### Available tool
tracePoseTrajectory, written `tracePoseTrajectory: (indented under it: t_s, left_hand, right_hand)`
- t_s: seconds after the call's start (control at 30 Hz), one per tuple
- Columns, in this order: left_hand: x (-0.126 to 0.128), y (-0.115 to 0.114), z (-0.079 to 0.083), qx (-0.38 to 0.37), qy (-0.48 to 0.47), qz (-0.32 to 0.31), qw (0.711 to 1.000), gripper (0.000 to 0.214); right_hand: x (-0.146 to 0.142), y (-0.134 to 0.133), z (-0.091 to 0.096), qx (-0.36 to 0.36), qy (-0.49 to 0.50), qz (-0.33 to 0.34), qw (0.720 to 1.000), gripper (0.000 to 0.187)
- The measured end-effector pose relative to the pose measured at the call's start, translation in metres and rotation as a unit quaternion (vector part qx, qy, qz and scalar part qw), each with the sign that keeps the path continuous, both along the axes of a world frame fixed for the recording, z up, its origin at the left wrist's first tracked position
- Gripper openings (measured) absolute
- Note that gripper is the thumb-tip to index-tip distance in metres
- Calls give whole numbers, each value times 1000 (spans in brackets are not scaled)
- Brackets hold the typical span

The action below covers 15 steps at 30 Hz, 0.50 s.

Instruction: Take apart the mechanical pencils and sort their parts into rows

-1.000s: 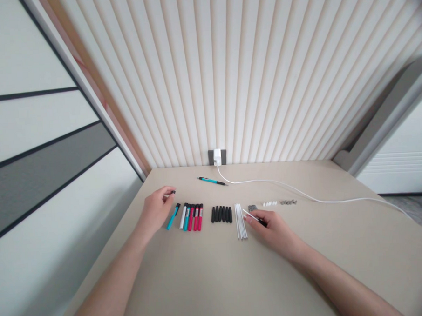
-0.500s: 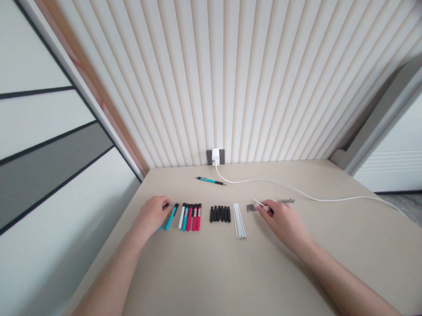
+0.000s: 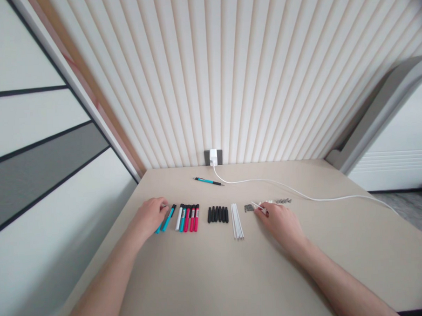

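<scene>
My left hand [image 3: 149, 216] lies on the beige table [image 3: 216, 279] with its fingers curled over a teal pen barrel [image 3: 158, 228], whose end sticks out below the hand. Just right of it lies a row of teal, white and red pen barrels [image 3: 186, 218]. My right hand [image 3: 279, 221] pinches a thin white refill [image 3: 256, 205] that points up and left. Its fingertips are beside a small pile of dark springs [image 3: 249, 207] and over some small white pieces [image 3: 269, 202].
Between my hands lie a row of black grips [image 3: 217, 214] and a bundle of white refills [image 3: 236, 215]. Small grey metal tips [image 3: 283, 201] sit beyond my right hand. An assembled teal pen [image 3: 208, 181] lies near the wall. A white charger [image 3: 213, 157] trails its cable [image 3: 317, 199] to the right.
My left hand came down from above the table onto the teal barrel at the row's left end. My right hand lifted a white refill from the bundle and carried it right to the small parts.
</scene>
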<state>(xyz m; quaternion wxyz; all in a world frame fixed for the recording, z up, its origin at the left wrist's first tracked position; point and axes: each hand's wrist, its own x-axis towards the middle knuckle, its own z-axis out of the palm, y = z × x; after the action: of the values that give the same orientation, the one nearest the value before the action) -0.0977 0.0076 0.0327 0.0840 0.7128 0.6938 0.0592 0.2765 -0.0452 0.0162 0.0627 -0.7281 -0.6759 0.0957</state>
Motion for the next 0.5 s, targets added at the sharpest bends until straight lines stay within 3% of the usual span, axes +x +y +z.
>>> tracePoseTrajectory:
  t_s: [0.5]
  left_hand:
    - [5, 0, 1, -18, -4, -6, 1000, 19]
  right_hand:
    - [-1, 0, -4, 17, 24, 9, 1000, 35]
